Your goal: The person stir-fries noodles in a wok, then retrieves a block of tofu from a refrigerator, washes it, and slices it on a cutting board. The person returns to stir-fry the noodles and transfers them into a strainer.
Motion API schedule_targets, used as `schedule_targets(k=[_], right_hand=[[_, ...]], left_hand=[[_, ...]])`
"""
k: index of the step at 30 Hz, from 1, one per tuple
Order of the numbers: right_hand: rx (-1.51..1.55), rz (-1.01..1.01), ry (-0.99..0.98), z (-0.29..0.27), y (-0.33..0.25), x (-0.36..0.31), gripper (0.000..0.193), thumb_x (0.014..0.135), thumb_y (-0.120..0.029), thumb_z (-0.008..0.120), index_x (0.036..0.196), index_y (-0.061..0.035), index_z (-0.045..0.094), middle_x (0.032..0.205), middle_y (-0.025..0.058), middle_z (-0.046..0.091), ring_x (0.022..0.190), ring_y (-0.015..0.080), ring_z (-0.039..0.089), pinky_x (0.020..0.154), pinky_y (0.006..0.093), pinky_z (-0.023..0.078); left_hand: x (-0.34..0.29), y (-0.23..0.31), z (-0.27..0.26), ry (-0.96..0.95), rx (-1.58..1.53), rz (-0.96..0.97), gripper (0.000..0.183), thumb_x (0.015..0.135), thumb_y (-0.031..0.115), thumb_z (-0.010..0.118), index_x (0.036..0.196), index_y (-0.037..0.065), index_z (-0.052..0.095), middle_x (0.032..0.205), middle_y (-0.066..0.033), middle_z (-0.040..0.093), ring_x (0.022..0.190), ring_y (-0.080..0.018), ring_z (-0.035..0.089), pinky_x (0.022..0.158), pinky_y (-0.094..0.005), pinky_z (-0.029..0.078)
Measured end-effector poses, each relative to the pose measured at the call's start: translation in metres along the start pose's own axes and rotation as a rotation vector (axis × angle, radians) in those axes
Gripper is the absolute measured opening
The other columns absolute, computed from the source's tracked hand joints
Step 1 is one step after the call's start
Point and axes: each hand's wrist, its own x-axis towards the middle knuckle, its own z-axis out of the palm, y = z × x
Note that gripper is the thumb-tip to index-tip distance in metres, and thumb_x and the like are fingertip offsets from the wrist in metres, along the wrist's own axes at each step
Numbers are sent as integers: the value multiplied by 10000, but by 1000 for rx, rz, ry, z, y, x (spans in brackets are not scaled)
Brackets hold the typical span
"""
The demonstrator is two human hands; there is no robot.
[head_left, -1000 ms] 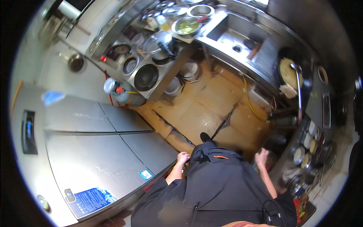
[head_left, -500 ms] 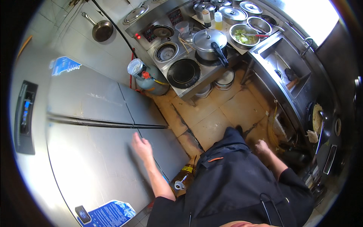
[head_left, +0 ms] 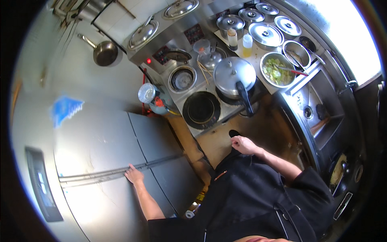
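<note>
We place the steel refrigerator (head_left: 109, 141) at the left; its door seam (head_left: 90, 175) runs crosswise. The left hand (head_left: 134, 174), nearer, touches that seam (fingertips obscured, so we can't tell if they grip). The right hand (head_left: 244, 145), loosely curled, nothing visible in it, sits right of the refrigerator, whose left side blurs.

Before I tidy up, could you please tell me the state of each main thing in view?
Refrigerator: doors appear shut.
Left hand: touching the refrigerator's door seam.
Right hand: loosely curled.
Pressure cooker: lid on.
Greens bowl: uncovered.
Yellow-liquid bottle: upright, partly filled.
Wall pan: hanging.
Indicator light: glowing red.
</note>
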Motion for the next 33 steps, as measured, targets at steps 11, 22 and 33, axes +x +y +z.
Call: schedule_targets(k=[11, 22, 33], right_hand=[[-87, 18, -373, -40, 7, 133, 360, 940, -242, 623, 1212, -16, 694, 1062, 207, 753, 1034, 386, 713, 925, 474, 563], [-173, -55, -839, 32, -37, 249, 343, 946, -224, 651, 1241, -55, 690, 1017, 159, 752, 944, 333, 731, 852, 436, 571], [-221, -365, -1111, 136, -103, 305, 290, 971, -148, 665, 1226, -10, 650, 983, 158, 697, 909, 327, 690, 840, 399, 544]], left_hand=[[-31, 82, -59, 49, -28, -150, 735, 874, 282, 698, 1487, -79, 512, 1137, -144, 753, 1108, -266, 651, 1005, -431, 426], [-327, 273, -2, -240, -1373, -534, 267, 991, 214, 624, 1183, 47, 705, 904, -219, 687, 761, -381, 639, 751, -512, 550], [-514, 405, 65, 190, -1969, -2112, 235, 961, -71, 535, 1131, 10, 674, 981, -176, 705, 654, -258, 627, 587, -373, 518]])
